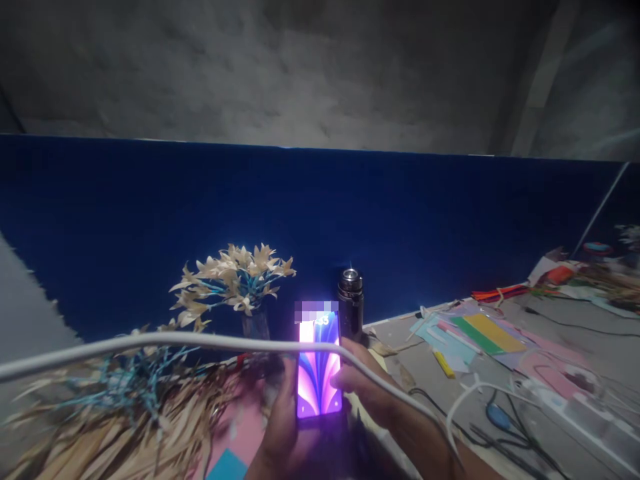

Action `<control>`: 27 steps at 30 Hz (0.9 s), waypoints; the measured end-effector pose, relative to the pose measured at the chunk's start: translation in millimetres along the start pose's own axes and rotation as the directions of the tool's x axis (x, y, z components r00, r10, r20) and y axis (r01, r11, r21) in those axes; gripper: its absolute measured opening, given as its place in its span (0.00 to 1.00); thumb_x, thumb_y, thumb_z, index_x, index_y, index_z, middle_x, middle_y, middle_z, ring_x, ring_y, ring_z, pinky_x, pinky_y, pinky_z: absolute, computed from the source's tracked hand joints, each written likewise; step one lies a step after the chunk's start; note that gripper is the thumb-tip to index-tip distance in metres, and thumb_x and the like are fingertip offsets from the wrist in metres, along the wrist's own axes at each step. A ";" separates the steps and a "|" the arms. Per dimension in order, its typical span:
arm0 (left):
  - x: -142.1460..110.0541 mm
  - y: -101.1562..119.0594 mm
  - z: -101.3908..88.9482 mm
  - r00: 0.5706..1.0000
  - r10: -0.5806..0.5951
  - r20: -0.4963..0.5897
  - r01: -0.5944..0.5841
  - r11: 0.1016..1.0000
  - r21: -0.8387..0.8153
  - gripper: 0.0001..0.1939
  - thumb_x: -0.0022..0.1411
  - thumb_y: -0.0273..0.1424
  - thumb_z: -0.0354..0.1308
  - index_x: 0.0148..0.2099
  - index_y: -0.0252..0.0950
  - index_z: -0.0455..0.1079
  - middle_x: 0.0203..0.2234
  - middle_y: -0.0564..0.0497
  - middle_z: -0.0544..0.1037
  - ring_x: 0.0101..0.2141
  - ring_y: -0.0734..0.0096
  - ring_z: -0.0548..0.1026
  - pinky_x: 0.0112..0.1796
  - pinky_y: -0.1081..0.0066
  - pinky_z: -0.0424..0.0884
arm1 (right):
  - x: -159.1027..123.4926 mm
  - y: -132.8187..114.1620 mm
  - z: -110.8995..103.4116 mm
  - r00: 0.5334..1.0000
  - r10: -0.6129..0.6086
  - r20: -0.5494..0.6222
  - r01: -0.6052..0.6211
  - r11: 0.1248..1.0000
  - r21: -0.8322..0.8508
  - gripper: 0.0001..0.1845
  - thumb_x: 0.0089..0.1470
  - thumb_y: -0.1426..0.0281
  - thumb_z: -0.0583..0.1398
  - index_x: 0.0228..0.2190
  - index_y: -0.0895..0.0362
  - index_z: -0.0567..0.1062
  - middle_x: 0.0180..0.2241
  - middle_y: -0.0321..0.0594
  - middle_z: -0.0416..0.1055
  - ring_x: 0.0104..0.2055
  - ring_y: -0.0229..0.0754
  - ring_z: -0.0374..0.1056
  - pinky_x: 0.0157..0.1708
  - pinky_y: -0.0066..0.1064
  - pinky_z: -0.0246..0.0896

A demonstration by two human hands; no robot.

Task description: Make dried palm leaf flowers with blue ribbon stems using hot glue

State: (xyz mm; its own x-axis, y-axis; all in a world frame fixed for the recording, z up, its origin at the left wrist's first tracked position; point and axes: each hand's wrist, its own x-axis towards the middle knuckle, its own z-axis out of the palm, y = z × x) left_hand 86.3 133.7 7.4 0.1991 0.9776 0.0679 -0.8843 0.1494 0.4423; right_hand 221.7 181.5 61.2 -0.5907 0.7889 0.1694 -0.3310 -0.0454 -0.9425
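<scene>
A smartphone (319, 380) with a lit pink and purple lock screen stands upright between both hands, near the bottom middle of the head view. My left hand (283, 407) grips its left edge. On the other side, my right hand (367, 383) wraps the right edge, its thumb at the screen's border. A white cable (210, 340) runs across the view in front of the phone's middle and over my right forearm. Right behind the phone stands a dark flask (351, 300) with a shiny top. To the left, cream artificial flowers (240, 273) rise from a dark vase (256, 325).
Dried leaves (175, 407) and blue-stemmed flowers (125, 380) cover the left. On the right lie coloured paper sheets (487, 333), a yellow cutter (444, 365), a white power strip (575, 407) and tangled cords (505, 433). A blue partition (425, 220) stands behind.
</scene>
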 end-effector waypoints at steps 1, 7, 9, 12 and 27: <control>0.7 -2.0 -1.8 1.000 0.005 -0.024 -0.005 1.000 0.006 0.33 0.66 0.52 0.56 0.62 0.34 0.73 0.47 0.36 0.82 0.50 0.44 0.78 0.50 0.52 0.73 | 2.1 2.3 0.7 0.999 0.015 -0.037 -0.016 1.000 -0.010 0.11 0.35 0.74 0.62 0.28 0.56 0.75 0.19 0.30 0.64 0.22 0.35 0.58 0.22 0.25 0.53; 3.6 -4.3 -12.7 0.995 0.017 -0.103 -0.013 0.999 0.038 0.32 0.64 0.50 0.60 0.59 0.30 0.74 0.42 0.34 0.83 0.46 0.43 0.80 0.46 0.51 0.75 | 19.9 21.0 -1.4 0.966 0.224 -0.133 -0.214 0.973 0.086 0.23 0.45 0.49 0.67 0.26 0.53 0.68 0.12 0.24 0.54 0.11 0.32 0.47 0.09 0.24 0.44; 3.7 -2.8 -10.4 0.997 0.006 -0.080 -0.004 1.000 0.028 0.32 0.65 0.51 0.58 0.58 0.29 0.75 0.42 0.33 0.83 0.46 0.43 0.80 0.46 0.51 0.75 | 22.8 22.1 -3.8 0.956 0.268 -0.123 -0.245 0.954 0.174 0.30 0.46 0.40 0.65 0.24 0.53 0.65 0.12 0.24 0.53 0.11 0.31 0.48 0.10 0.23 0.46; 2.2 -0.1 -2.0 0.998 -0.030 -0.050 0.030 1.000 0.001 0.34 0.65 0.54 0.55 0.58 0.30 0.75 0.42 0.34 0.83 0.45 0.44 0.80 0.46 0.52 0.75 | 21.4 19.7 -9.0 0.959 0.270 -0.090 -0.234 0.929 0.287 0.32 0.46 0.39 0.65 0.26 0.54 0.66 0.15 0.25 0.57 0.14 0.30 0.53 0.12 0.21 0.50; 0.3 -2.8 2.1 0.998 -0.006 -0.055 0.006 1.000 0.004 0.31 0.69 0.51 0.51 0.60 0.35 0.74 0.42 0.37 0.84 0.47 0.47 0.80 0.51 0.51 0.72 | 15.2 16.1 -12.8 0.987 -0.066 -0.148 0.040 0.984 -0.174 0.34 0.34 0.67 0.76 0.45 0.55 0.74 0.40 0.42 0.79 0.35 0.45 0.73 0.32 0.32 0.67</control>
State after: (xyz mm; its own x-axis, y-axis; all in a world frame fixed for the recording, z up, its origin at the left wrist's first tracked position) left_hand 89.7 133.2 8.1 0.1809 0.9834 0.0159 -0.8811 0.1549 0.4467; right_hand 216.9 200.6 44.9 -0.4520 0.8722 0.1869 -0.2214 0.0933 -0.9707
